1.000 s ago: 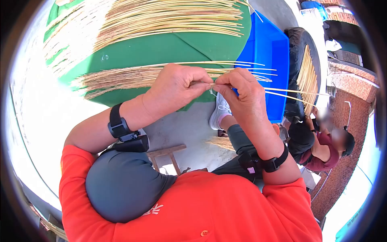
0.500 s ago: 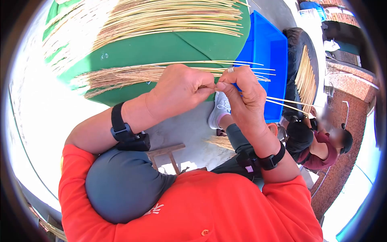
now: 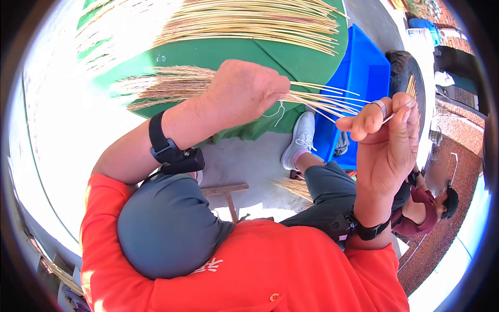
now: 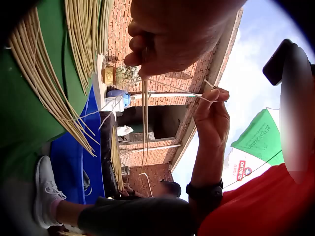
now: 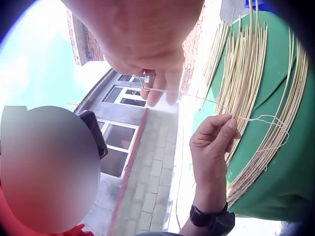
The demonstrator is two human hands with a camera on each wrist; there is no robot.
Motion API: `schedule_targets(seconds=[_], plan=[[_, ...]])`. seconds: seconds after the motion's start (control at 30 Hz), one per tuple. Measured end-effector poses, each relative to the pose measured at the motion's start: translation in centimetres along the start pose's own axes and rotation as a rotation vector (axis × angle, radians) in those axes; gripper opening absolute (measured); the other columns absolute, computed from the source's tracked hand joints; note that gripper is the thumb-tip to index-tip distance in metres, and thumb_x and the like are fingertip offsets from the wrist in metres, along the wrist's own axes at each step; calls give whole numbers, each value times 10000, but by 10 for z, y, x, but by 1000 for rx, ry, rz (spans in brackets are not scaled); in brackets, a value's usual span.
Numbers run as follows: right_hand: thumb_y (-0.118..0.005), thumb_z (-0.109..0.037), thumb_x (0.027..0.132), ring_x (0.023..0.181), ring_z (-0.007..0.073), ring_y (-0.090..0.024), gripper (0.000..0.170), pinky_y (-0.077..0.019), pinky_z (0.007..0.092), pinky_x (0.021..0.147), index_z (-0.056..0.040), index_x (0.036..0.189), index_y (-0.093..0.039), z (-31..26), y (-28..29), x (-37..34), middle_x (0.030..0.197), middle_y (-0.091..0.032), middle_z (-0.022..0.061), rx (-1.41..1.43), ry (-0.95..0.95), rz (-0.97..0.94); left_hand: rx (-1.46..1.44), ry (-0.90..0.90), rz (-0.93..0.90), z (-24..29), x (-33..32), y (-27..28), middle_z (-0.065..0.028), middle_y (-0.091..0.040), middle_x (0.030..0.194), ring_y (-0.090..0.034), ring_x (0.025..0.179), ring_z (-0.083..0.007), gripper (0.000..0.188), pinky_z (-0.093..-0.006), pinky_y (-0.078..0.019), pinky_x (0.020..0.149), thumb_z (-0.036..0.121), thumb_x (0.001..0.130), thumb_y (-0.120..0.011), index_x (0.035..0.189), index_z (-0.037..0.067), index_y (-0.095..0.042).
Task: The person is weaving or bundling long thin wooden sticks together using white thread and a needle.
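Note:
My left hand (image 3: 244, 91) pinches a pair of thin straw stalks (image 4: 145, 118) between thumb and fingers, above the near bundle of broom stalks (image 3: 166, 86). A white thread (image 5: 197, 96) runs taut from there to my right hand (image 3: 384, 130), which is raised out to the right, palm turned up. Its thumb and fingers pinch a thin grey needle (image 3: 397, 112). Loose loops of thread (image 3: 280, 112) dangle below the left hand. In the right wrist view the left hand (image 5: 214, 142) grips the stalks where the thread meets them.
A green cloth (image 3: 218, 54) carries a larger spread of stalks (image 3: 249, 23) at the back. Beside it stands a blue bin (image 3: 364, 73), with a dark round surface (image 3: 403, 65) bearing more stalks beyond. Another person (image 3: 418, 210) sits at the right. A wooden stool (image 3: 226, 190) is below.
The hands were together at the stalks; now the right hand has swung away to the right and turned over, drawing the thread out. The left hand keeps its grip.

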State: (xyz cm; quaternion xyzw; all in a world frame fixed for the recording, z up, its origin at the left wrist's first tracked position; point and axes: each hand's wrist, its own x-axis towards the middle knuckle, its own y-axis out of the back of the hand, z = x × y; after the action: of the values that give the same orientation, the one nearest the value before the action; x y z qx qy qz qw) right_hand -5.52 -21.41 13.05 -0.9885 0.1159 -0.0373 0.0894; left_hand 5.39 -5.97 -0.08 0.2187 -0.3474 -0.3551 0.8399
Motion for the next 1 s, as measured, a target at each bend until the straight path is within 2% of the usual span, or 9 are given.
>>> schedule_targets(seconds=[0.03,0.1,0.3,0.37,0.53,0.63,0.7,0.8,1.0], plan=[[-350,-195,974,502,157,-508,146,-499,326,548,-72,984,-429,-3,-4,-2,707,-539,79,-3,33,8,17,15,0,-6,0,5,-32,-590,658,-578,603,-218,45,-318,-449,506,109,747,-622,787,102,-641],[-393,-205,962,479,109,-446,131,-427,262,457,-81,935,-428,-18,-1,-2,657,-504,62,29,62,-39,76,36,86,-20,1,15,-46,-605,690,-586,621,-224,54,-315,-462,527,105,755,-621,799,92,-649],[-444,-279,939,475,60,-308,165,-261,168,415,-128,879,-421,-54,-4,-24,602,-419,-11,-194,356,65,94,243,158,-67,-17,18,-65,-613,723,-591,650,-241,76,-314,-470,569,122,781,-620,832,77,-652],[-427,-284,946,480,61,-294,187,-278,166,446,-104,897,-428,-60,2,-27,595,-399,-13,-257,454,88,115,339,84,-80,-26,13,-63,-617,730,-595,660,-245,77,-320,-474,585,148,786,-613,822,90,-650],[-446,-200,942,508,58,-303,190,-274,178,438,-28,862,-462,-55,5,-27,605,-389,1,-195,505,175,235,362,27,-95,-45,-2,-55,-607,713,-593,673,-265,75,-366,-473,580,175,784,-582,768,120,-631],[-417,-232,951,492,59,-329,172,-417,311,625,-63,922,-430,-57,10,-27,607,-372,-13,-263,426,136,312,367,-21,-95,-47,-4,-50,-598,712,-588,689,-274,67,-387,-468,581,168,776,-578,754,124,-622],[-400,-216,959,499,53,-325,166,-384,258,584,-55,922,-427,-53,7,-25,632,-382,-7,-284,421,260,365,396,-70,-94,-47,-4,-48,-593,723,-586,717,-266,55,-379,-467,603,158,771,-594,773,112,-625],[-383,-202,966,514,54,-317,183,-327,220,531,-27,941,-430,-55,18,-21,654,-384,0,-283,400,146,378,405,-71,-97,-47,-5,-49,-585,719,-568,704,-275,43,-377,-458,622,145,761,-597,761,107,-617],[-376,-203,968,535,62,-298,207,-274,213,504,-8,919,-426,-57,28,-17,679,-368,8,-328,422,211,391,366,-27,-95,-52,-6,-49,-554,700,-520,736,-258,35,-365,-441,656,120,744,-603,718,96,-602]])
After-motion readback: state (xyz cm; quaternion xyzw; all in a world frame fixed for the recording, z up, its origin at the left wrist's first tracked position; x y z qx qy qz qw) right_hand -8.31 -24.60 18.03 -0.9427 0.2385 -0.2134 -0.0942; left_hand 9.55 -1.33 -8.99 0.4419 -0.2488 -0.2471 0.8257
